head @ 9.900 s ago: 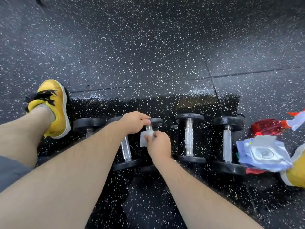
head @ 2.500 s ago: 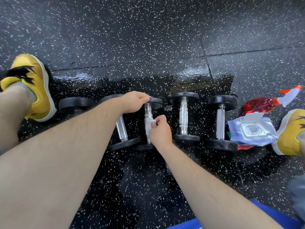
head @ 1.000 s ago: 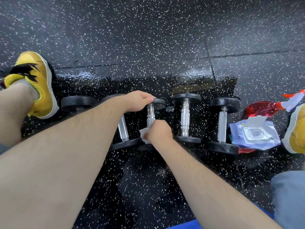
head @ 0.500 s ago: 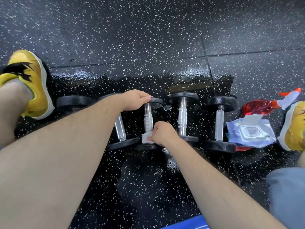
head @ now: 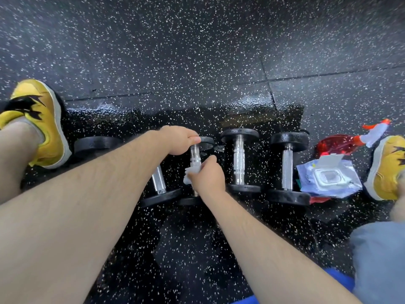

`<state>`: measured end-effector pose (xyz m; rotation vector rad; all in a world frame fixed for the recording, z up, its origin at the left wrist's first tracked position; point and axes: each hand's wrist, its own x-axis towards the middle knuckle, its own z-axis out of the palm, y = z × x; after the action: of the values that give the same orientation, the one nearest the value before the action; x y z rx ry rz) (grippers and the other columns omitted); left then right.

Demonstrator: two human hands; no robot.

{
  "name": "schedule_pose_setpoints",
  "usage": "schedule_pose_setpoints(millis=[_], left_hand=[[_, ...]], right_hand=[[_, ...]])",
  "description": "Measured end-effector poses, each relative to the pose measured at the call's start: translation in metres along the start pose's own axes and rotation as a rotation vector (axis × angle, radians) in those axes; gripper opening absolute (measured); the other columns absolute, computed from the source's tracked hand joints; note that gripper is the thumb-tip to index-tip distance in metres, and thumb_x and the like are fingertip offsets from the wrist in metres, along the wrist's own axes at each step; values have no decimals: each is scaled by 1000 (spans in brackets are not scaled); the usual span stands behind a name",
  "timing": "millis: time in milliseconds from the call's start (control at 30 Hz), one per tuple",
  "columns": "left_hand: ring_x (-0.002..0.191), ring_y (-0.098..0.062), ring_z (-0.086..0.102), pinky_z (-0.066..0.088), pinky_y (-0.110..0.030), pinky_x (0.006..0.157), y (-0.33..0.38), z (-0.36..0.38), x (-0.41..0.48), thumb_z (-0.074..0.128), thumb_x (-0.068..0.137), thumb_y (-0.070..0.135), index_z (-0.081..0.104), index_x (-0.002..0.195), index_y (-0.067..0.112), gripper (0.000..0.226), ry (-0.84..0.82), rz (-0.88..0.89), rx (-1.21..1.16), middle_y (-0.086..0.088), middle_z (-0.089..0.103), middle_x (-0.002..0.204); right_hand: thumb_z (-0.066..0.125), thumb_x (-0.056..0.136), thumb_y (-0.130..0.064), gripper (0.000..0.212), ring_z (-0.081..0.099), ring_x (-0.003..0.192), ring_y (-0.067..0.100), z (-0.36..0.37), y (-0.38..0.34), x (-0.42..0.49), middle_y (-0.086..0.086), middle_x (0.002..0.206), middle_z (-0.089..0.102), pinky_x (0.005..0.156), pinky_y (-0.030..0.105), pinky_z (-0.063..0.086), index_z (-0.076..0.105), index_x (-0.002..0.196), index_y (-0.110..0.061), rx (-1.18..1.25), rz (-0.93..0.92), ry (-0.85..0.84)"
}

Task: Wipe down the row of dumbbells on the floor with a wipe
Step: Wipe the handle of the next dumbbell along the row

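Head view: dumbbell [head: 194,152] under the wipe [head: 189,177] points away, flat.

Black speckled rubber floor [head: 197,51], seamed tiles, wet sheen.

Footwear: the person is wearing a yellow low-cut trainer with a pale rubber sole [head: 43,128] at the left edge of the frame. A black jagged flame-like marking [head: 26,106] is running across its upper, and a grey sock cuff [head: 30,123] is showing at the ankle. A matching second yellow trainer [head: 385,170] is showing at the right edge, bearing the same black marking.

Clothing: grey-blue fabric shorts [head: 381,260] are covering the leg at lower right.

Arms: the left forearm [head: 76,216], showing fine hair, and the right forearm [head: 263,238] are appearing bare. The left hand [head: 177,139] and right hand [head: 208,176], at centre frame, are likewise appearing bare.
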<state>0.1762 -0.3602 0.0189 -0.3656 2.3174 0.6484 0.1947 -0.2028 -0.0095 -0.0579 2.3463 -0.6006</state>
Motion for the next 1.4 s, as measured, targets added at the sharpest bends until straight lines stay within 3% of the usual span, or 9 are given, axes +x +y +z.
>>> schedule_pose_setpoints(millis=[167, 267, 433, 600, 733, 900, 1067, 1167, 1400], left_hand=[[126, -22, 50, 24, -41, 115, -14, -8, -2, 45, 99, 59, 47, 144, 43, 47, -36, 66, 51, 11, 59, 136], [115, -22, 53, 28, -38, 112, -20, -8, 1, 69, 88, 38, 49, 136, 37, 52, -85, 52, 215, 8, 64, 118], [101, -23, 62, 34, -34, 99, -17, 13, 14, 59, 95, 26, 52, 101, 26, 9, 110, 92, 278, 7, 62, 93], [81, -24, 53, 36, -35, 68, -15, 6, 12, 56, 89, 19, 50, 93, 22, 8, 77, 97, 17, 1, 58, 89], [74, -21, 52, 43, -35, 66, -15, 0, 7, 66, 85, 30, 48, 78, 27, 20, 76, 103, 1, 3, 56, 81], [92, -15, 61, 51, -36, 84, -15, -3, 4, 76, 83, 53, 67, 93, 31, 26, -13, 65, -121, 10, 63, 95], [98, -12, 62, 49, -43, 100, -25, -10, -2, 71, 92, 34, 75, 108, 41, 17, -70, 59, -178, 15, 68, 98], [97, -12, 64, 50, -42, 99, -26, -4, -4, 70, 94, 31, 75, 109, 41, 19, -25, 63, -234, 14, 71, 97], [93, -7, 63, 50, -38, 98, -25, -5, 4, 74, 91, 30, 76, 112, 36, 22, -17, 70, -253, 18, 71, 95]], right_hand=[[77, 81, -32, 38, 63, 80, 21, 12, 0, 6, 0, 91, 61, 61, 36, 50, 50, 101, -14, 89, 35, 63], [78, 78, -25, 35, 61, 76, 18, 12, 3, 10, -2, 87, 59, 57, 33, 48, 52, 98, -13, 126, 49, 42], [82, 70, -22, 40, 66, 79, 24, 4, 8, 19, 3, 91, 63, 59, 35, 49, 53, 95, -11, 165, 62, -31], [72, 85, -25, 27, 62, 82, 18, 3, 15, 24, 4, 97, 65, 71, 32, 51, 58, 104, -13, 294, 107, -175], [63, 92, -26, 24, 62, 95, 17, 5, 16, 15, 2, 106, 66, 82, 33, 51, 61, 114, -17, 308, 119, -317], [67, 92, -27, 39, 60, 94, 15, 11, 23, -7, -1, 114, 62, 76, 31, 47, 52, 126, -19, 355, 140, -103], [73, 87, -20, 14, 53, 63, 10, 18, 13, -20, 3, 83, 64, 53, 23, 42, 62, 81, -13, 510, 35, 150], [69, 85, -14, 28, 55, 58, 12, 25, -2, -7, 4, 77, 66, 50, 25, 40, 63, 59, -18, 460, 13, 237], [75, 87, -25, 21, 57, 70, 15, 36, -17, -13, -7, 79, 60, 58, 25, 38, 55, 89, -18, 643, 164, 361]])
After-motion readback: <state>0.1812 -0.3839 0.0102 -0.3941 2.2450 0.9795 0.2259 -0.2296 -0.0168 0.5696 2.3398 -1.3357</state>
